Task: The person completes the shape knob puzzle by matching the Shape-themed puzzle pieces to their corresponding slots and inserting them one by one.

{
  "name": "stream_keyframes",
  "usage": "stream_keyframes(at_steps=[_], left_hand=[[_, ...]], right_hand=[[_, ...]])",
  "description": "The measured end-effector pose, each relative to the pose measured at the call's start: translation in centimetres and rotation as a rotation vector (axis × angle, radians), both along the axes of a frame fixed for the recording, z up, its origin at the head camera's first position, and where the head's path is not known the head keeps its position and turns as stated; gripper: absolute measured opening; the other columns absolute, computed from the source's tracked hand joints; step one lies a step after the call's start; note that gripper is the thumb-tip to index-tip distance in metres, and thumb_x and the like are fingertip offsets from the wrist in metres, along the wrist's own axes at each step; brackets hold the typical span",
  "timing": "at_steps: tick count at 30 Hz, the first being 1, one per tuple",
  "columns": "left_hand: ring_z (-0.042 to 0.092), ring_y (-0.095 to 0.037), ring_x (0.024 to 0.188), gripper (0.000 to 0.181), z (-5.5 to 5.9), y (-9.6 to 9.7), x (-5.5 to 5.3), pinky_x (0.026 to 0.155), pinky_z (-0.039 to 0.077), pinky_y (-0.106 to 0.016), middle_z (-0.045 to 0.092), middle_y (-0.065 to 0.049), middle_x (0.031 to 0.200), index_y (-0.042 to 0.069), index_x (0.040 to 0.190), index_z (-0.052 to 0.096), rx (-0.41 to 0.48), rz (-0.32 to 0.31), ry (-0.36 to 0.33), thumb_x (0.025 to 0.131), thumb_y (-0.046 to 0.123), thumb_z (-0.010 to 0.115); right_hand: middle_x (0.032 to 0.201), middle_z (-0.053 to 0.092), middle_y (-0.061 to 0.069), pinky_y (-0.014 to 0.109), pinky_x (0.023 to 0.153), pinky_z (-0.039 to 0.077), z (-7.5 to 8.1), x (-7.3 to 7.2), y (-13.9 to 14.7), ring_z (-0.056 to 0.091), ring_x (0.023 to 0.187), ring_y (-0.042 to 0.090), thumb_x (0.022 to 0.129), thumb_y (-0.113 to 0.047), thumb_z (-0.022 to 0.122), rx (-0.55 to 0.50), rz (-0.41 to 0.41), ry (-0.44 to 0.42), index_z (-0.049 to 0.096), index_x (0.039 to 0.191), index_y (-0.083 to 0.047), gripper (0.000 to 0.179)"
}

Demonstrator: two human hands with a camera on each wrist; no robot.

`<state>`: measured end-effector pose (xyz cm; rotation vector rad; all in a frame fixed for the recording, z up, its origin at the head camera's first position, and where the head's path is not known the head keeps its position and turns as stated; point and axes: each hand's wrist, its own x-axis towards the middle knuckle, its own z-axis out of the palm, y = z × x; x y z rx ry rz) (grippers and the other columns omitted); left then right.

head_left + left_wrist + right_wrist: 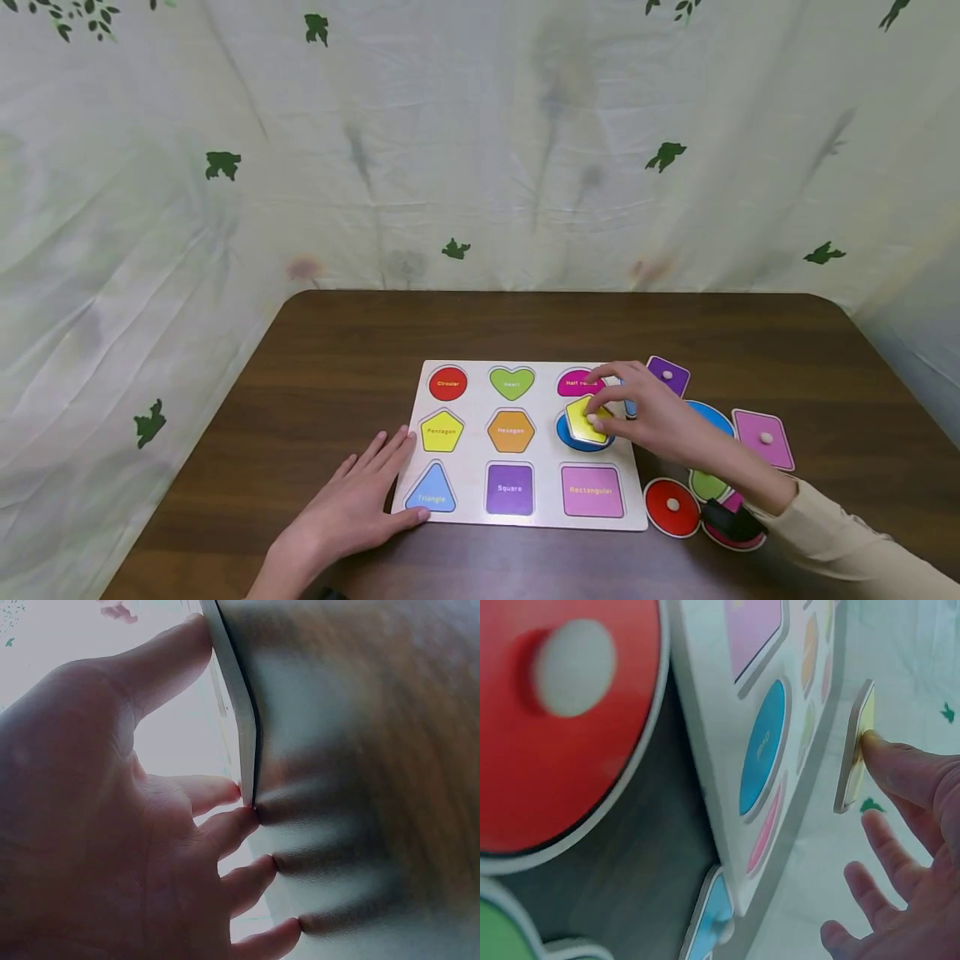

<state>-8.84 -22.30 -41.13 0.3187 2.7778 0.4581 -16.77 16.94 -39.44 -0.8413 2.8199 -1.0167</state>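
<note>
My right hand [651, 410] pinches the knob of a yellow puzzle piece [577, 421], which looks like a pentagon, between thumb and fingertips. That piece is tilted and raised over the blue oval recess on the right of a white shape board [540, 517]. The right wrist view shows the yellow piece [850, 769] apart from the board [705, 727], the other fingers spread. With straight fingers, my left hand [352, 504] rests at the board's left corner. Its thumb touches the near edge; the other fingertips lie along the left edge and the table, as the left wrist view shows.
Loose knobbed pieces lie right of the board: a purple square [675, 382], a pink rectangle [776, 450], a red circle [662, 518], a blue piece [708, 414] and a green piece [705, 486]. My right forearm covers some. A patterned cloth [480, 167] hangs behind the wooden table [352, 333].
</note>
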Motion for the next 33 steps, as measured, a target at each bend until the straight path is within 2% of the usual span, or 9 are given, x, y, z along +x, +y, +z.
stream_keyframes(at_steps=[7,16,33], left_hand=[[0.015,-0.032,0.148,0.101,0.0,0.0,0.2,0.112,0.019,-0.063,0.022,-0.001,0.162,0.016,0.157,0.028,0.008,0.002,0.008,0.079,0.065,0.069],[0.013,-0.03,0.149,0.101,0.0,-0.1,0.2,0.113,0.017,-0.062,0.021,0.001,0.163,0.017,0.157,0.026,0.014,-0.004,0.007,0.079,0.067,0.067],[0.012,-0.031,0.149,0.099,-0.2,-0.2,0.1,0.114,0.015,-0.062,0.019,0.0,0.163,0.017,0.157,0.026,0.007,0.001,-0.008,0.081,0.066,0.066]], right_hand=[[0.128,0.058,0.001,0.057,0.093,0.046,0.1,-0.7,-1.7,0.039,0.127,0.028,0.08,-0.021,0.083,-0.044,0.041,-0.072,0.077,0.096,-0.03,0.02],[0.127,0.059,0.002,0.053,0.093,0.047,-0.1,-1.6,-4.2,0.043,0.124,0.029,0.081,-0.024,0.083,-0.037,0.117,-0.031,0.077,0.095,-0.028,0.015],[0.129,0.059,0.003,0.052,0.098,0.042,0.4,-3.5,-9.4,0.04,0.126,0.026,0.081,-0.022,0.082,-0.056,0.185,-0.127,0.078,0.095,-0.024,0.014]])
